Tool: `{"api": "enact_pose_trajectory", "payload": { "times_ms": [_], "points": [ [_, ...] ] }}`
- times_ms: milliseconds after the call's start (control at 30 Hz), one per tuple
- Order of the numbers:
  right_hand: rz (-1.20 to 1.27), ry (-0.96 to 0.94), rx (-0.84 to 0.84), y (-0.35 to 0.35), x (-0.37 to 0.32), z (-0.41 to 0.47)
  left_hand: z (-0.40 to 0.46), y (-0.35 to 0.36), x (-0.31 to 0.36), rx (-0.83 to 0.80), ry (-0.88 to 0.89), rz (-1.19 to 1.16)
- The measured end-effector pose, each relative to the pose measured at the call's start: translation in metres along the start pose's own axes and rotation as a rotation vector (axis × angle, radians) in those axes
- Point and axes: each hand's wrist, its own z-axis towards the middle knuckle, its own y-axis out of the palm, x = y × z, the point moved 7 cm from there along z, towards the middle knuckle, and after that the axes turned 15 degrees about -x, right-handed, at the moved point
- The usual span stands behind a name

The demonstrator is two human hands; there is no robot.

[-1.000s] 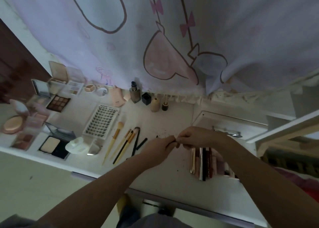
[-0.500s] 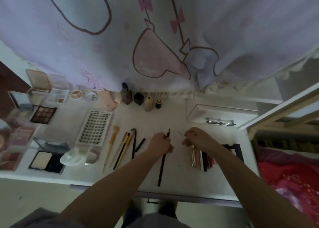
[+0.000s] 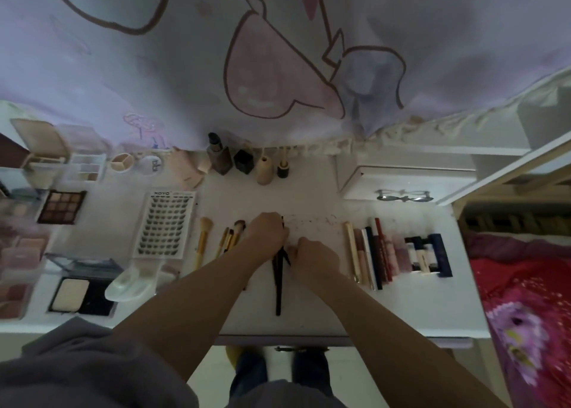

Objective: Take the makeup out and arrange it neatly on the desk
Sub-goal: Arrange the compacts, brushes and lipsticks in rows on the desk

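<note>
My left hand (image 3: 267, 231) and my right hand (image 3: 315, 257) meet over the middle of the white desk (image 3: 401, 308). Both grip a small bunch of thin black pencils and brushes (image 3: 279, 287) lying lengthwise toward the desk's front edge. Gold-handled brushes (image 3: 202, 247) lie in a row just left of my left hand. Right of my right hand, lipsticks and slim tubes (image 3: 375, 253) sit side by side. Eyeshadow palettes (image 3: 61, 206), a lash tray (image 3: 167, 223) and a powder compact (image 3: 80, 296) fill the left side. Small bottles (image 3: 221, 155) stand along the back.
A printed curtain (image 3: 278, 52) hangs behind the desk. A white box (image 3: 401, 180) with glasses on it stands at the back right. A red bedcover (image 3: 525, 299) lies beyond the desk's right edge. Dark crumbs speckle the desk near my left hand.
A second ago both hands held something small between them above the desk. Now they are lower, together on the black pencils on the desk, and the view has tilted down.
</note>
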Motion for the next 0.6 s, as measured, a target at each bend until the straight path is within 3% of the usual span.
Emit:
{"api": "enact_pose_trajectory", "payload": {
  "times_ms": [200,500,600],
  "points": [
    [-0.099,-0.049,-0.012,0.009,-0.029,0.008,-0.001,-0.011,-0.024,-0.004,-0.011,-0.058],
    [0.516,-0.081,-0.144,0.013,-0.008,0.009,0.003,-0.015,-0.006,-0.048,0.109,-0.144],
    [0.513,-0.044,-0.111,0.010,0.000,0.007,0.001,-0.008,-0.004,-0.060,0.097,-0.142]
  ]
}}
